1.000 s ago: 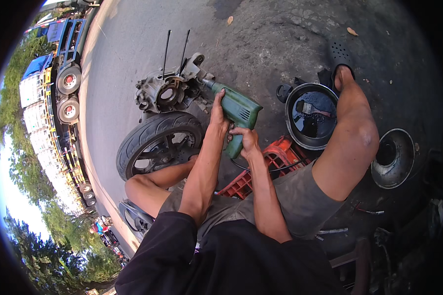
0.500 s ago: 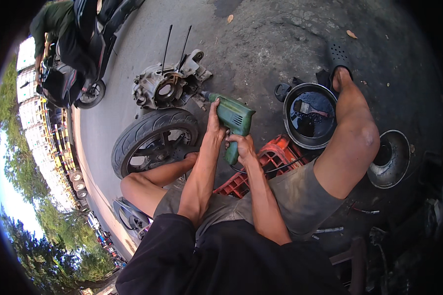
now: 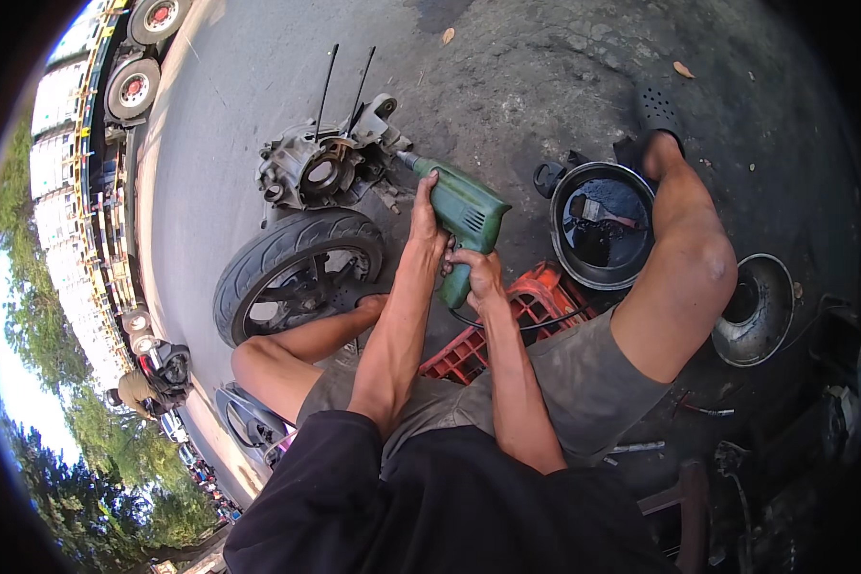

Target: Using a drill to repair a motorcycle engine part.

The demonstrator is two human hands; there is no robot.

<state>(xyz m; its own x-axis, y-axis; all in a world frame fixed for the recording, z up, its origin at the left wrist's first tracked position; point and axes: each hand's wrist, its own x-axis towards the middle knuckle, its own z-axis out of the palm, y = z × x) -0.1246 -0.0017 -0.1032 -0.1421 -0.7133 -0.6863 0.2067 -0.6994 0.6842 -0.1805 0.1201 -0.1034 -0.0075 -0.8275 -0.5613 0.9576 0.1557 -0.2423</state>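
Note:
A green power drill [image 3: 469, 209] is held in both my hands, its chuck pointing up and left. My left hand [image 3: 428, 218] wraps the front of the drill body, thumb along its side. My right hand [image 3: 478, 273] grips the handle, from which a dark cord runs to the right. The chuck ends beside the right side of a grey metal engine casing [image 3: 306, 167] with two long studs standing up from it. Whether the bit touches the casing cannot be made out. A motorcycle wheel with its tyre [image 3: 239, 273] lies just below the casing.
A red plastic crate [image 3: 536, 287] is under me. At right, a round pan [image 3: 557, 251] holds dark liquid and a brush [image 3: 607, 214]. A dished metal part [image 3: 775, 325] lies beyond my right knee. A loaded truck [image 3: 91, 182] and a motorcycle [image 3: 170, 368] are on the road at left.
The drill has shifted slightly up and right with both hands, its chuck now higher beside the casing. The motorcycle and rider at upper left have gone; another motorcycle shows farther down the road.

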